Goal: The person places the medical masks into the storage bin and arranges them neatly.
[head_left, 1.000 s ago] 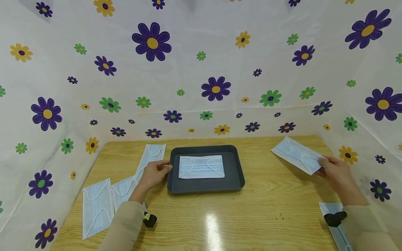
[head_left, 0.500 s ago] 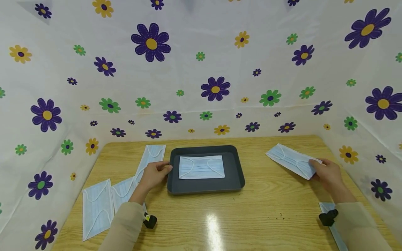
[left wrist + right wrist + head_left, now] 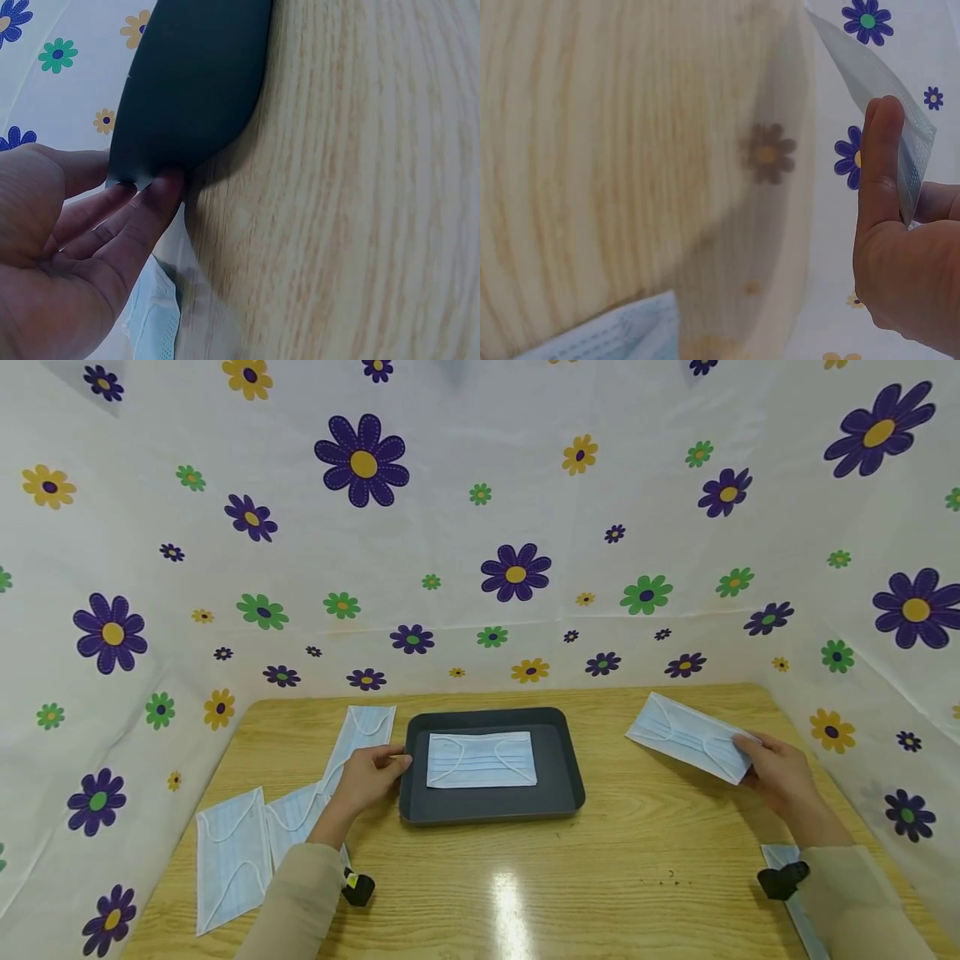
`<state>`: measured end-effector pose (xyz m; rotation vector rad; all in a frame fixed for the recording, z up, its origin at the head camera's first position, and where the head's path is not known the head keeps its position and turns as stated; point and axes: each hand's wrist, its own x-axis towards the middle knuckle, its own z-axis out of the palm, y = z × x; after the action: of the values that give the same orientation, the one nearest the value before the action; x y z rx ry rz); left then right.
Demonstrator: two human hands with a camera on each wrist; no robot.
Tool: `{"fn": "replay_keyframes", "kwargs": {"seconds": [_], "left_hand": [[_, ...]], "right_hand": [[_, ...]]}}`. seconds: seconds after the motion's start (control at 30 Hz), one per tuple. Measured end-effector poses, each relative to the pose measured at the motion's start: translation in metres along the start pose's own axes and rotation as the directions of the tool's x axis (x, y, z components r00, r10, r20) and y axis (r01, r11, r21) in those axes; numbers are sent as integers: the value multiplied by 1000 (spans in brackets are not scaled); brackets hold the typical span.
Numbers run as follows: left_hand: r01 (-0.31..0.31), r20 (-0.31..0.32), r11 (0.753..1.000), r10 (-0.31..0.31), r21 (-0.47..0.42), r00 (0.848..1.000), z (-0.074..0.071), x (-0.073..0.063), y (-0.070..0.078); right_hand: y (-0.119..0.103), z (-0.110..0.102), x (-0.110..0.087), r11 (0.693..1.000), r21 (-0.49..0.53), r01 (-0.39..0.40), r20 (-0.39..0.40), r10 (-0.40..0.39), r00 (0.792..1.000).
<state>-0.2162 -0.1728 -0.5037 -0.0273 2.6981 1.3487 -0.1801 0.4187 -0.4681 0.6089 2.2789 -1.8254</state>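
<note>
A dark grey tray (image 3: 558,777) lies on the table with a pale blue face mask (image 3: 482,760) flat inside it. My left hand (image 3: 369,779) grips the tray's left rim between thumb and fingers; the left wrist view shows the fingertips against the tray's outer wall (image 3: 199,82). To the right of the tray, my right hand (image 3: 780,781) pinches another face mask (image 3: 690,735) by its near right corner, holding it tilted above the table. Seen from the right wrist, this held mask (image 3: 877,75) passes between the thumb and straight fingers.
Several more masks lie on the table: one at the far left (image 3: 232,860), one beside it (image 3: 292,814), one behind my left hand (image 3: 367,731). Another mask (image 3: 802,910) is partly under the right forearm. Flower-printed cloth (image 3: 450,527) encloses the table (image 3: 615,877) behind and at the sides.
My right hand has moved left toward the tray with the face mask, dipping and then lifting the mask's far end slightly. The left hand and tray have stayed in place.
</note>
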Motion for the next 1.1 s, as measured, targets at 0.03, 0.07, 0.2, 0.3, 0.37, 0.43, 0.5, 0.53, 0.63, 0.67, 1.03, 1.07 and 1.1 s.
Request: {"fn": "replay_keyframes", "kwargs": {"seconds": [0.03,0.07,0.2,0.3,0.37,0.43,0.5,0.53,0.63,0.67,1.03,1.07,1.1], "left_hand": [[0,0,1000,0,1,1000,0,0,0],[0,-1,1000,0,-1,1000,0,0,0],[1,-1,1000,-1,-3,1000,0,0,-1],[4,-2,1000,-4,-2,1000,1,1,-2],[5,-3,1000,-5,0,1000,1,1,-2],[6,-4,1000,-6,2,1000,1,1,-2],[7,-4,1000,-7,1,1000,1,1,-2],[7,-3,1000,-7,0,1000,1,1,-3],[3,-4,1000,-3,-3,1000,1,1,-3],[1,-5,1000,-1,-5,1000,1,2,-2],[-15,-5,1000,15,0,1000,1,1,-2],[-19,-3,1000,19,-1,1000,1,1,-3],[-20,-4,1000,20,-2,1000,1,1,-3]], "right_hand": [[-1,1,0,1000,7,7,6,-7,1000],[-3,2,-1,1000,12,12,12,-12,1000],[-10,7,-3,999,37,14,46,-15,999],[-16,13,-5,999,38,10,73,-13,997],[-20,16,-5,998,61,7,86,-13,996],[-24,20,-6,996,86,10,104,-19,994],[-26,23,-6,993,117,16,127,-31,991],[-28,24,-6,992,127,22,140,-39,989],[-33,29,-8,992,121,45,177,-66,982],[-34,31,-8,992,112,52,186,-72,980],[-52,60,-13,993,36,110,253,-116,961],[-53,64,-13,993,33,115,258,-119,959],[-54,67,-13,992,26,122,264,-125,956]]}}
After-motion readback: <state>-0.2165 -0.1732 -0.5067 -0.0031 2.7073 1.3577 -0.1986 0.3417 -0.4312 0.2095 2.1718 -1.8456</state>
